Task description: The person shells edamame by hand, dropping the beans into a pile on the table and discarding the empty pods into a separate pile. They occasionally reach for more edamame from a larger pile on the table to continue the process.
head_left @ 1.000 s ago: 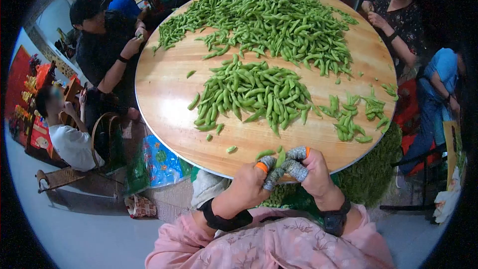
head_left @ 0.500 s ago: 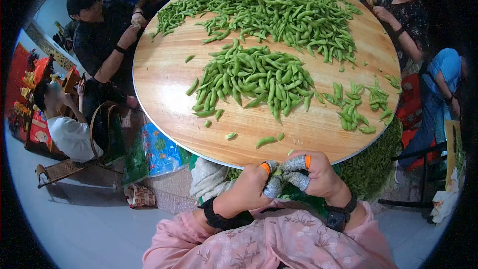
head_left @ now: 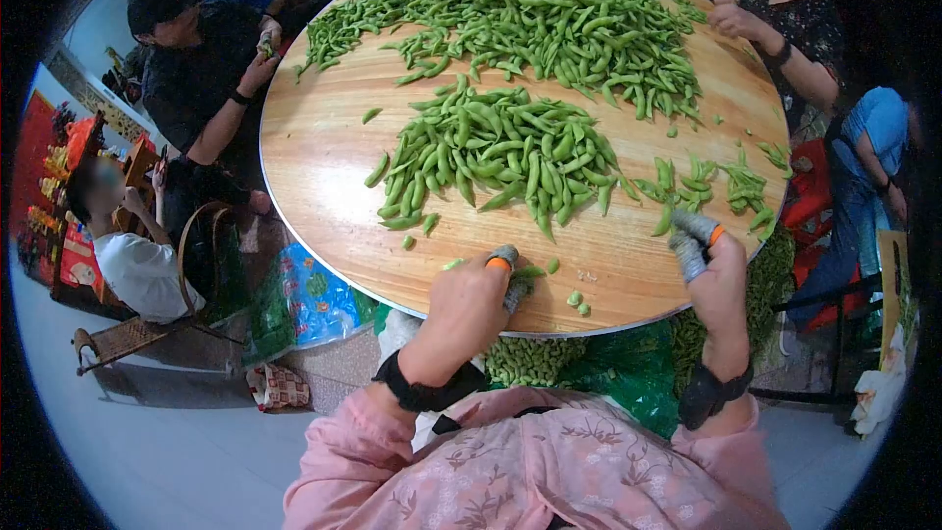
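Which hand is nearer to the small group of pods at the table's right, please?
Right. The right hand is at the near edge of the small group; the left hand is farther off, to its left.

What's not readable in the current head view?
All in the head view:
- Left hand: whether it grips the pod; its own back hides this.
- Right hand: whether its wrapped fingers, blocking the view, hold anything.
- Large pod pile: far end, cut by top edge.

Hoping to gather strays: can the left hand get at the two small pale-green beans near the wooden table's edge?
Probably yes: the left hand is nearby, with only bare tabletop visible between it and the beans.
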`<state>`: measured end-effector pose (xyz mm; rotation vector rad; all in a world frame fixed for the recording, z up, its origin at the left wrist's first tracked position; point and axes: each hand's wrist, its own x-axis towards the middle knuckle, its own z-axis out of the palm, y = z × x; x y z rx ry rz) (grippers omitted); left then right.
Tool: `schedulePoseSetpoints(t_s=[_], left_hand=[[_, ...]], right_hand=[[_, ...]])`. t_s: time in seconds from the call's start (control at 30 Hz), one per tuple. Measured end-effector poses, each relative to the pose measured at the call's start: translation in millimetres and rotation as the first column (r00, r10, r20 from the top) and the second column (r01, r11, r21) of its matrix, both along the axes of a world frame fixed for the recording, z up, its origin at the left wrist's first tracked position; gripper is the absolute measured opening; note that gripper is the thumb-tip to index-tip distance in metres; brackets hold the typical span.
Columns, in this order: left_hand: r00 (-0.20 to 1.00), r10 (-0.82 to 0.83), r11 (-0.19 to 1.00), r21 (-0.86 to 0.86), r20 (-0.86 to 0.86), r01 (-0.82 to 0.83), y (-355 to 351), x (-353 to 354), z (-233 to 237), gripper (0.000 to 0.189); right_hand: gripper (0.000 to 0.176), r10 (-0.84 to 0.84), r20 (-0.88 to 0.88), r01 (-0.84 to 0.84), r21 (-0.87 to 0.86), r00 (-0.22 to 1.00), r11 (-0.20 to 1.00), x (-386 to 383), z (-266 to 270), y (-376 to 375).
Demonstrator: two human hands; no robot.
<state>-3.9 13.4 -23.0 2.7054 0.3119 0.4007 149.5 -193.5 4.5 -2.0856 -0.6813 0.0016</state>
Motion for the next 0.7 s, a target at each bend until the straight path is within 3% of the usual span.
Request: schedulePoseSetpoints(t_s=[0.03, 0.07, 0.17, 0.2, 0.23, 0.27, 0.3, 0.33, 0.37, 0.4, 0.47, 0.53, 0.57, 0.7], left_hand=[[0.964, 0.034, 0.996, 0.085, -0.265, -0.012, 0.8, 5.3, 5.6, 0.02], [0.964, 0.03, 0.996, 0.086, -0.263, -0.007, 2.0, 7.3, 6.0, 0.02], [0.977, -0.017, 0.995, 0.09, -0.213, 0.037, 2.0, 9.1, 5.6, 0.017], [0.998, -0.046, 0.974, -0.222, -0.04, 0.036, -1.3, 7.0, 5.4, 0.016], [0.991, -0.018, 0.858, -0.506, 0.133, 0.084, -4.4, 4.2, 6.0, 0.017], [0.991, -0.015, 0.863, -0.498, 0.136, 0.082, -8.6, 2.8, 9.2, 0.017], [0.972, -0.044, 0.786, -0.592, 0.23, 0.176, -14.3, 2.3, 14.1, 0.018], [0.943, -0.06, 0.694, -0.665, 0.326, 0.274, -18.7, 1.2, 16.8, 0.019], [0.96, -0.055, 0.625, -0.74, 0.275, 0.248, -21.6, -1.3, 16.5, 0.021], [0.939, -0.083, 0.68, -0.67, 0.333, 0.298, -20.4, -0.6, 13.8, 0.021], [0.93, -0.124, 0.7, -0.634, 0.345, 0.328, -18.8, -1.7, 16.5, 0.024], [0.925, -0.157, 0.737, -0.582, 0.347, 0.344, -16.4, -4.9, 13.7, 0.026], [0.922, -0.191, 0.764, -0.539, 0.338, 0.356, -15.3, -5.6, 12.8, 0.029], [0.868, -0.178, 0.707, -0.553, 0.463, 0.44, -18.3, -3.1, 13.8, 0.016]], right_hand=[[0.023, 0.07, -0.132, -0.058, 0.089, 0.989, 0.994, -8.3, -3.4, 3.9], [0.023, 0.146, -0.253, -0.1, 0.186, 0.956, 0.977, -16.7, -5.2, 7.8], [0.026, 0.287, -0.37, -0.219, 0.216, 0.883, 0.952, -37.5, -7.5, 19.4], [0.027, 0.368, -0.452, -0.274, 0.26, 0.812, 0.926, -42.5, -9.5, 24.4], [0.027, 0.37, -0.45, -0.274, 0.267, 0.813, 0.924, -47.3, -11.7, 29.5], [0.027, 0.495, -0.572, -0.309, 0.396, 0.654, 0.865, -50.5, -14.1, 35.7], [0.027, 0.611, -0.645, -0.316, 0.524, 0.46, 0.791, -52.8, -16.2, 42.6], [0.027, 0.624, -0.632, -0.329, 0.532, 0.459, 0.78, -56.1, -18.7, 49.6], [0.025, 0.684, -0.598, -0.355, 0.586, 0.417, 0.728, -60.0, -21.5, 56.3], [0.023, 0.74, -0.558, -0.377, 0.637, 0.375, 0.672, -61.7, -22.0, 61.9], [0.019, 0.74, -0.523, -0.391, 0.632, 0.422, 0.67, -60.1, -15.8, 61.7], [0.017, 0.647, -0.593, -0.363, 0.537, 0.48, 0.762, -56.6, -17.5, 54.5], [0.019, 0.694, -0.545, -0.405, 0.565, 0.471, 0.719, -56.1, -12.9, 52.8], [0.022, 0.723, -0.556, -0.415, 0.593, 0.41, 0.69, -57.8, 1.3, 52.2]])
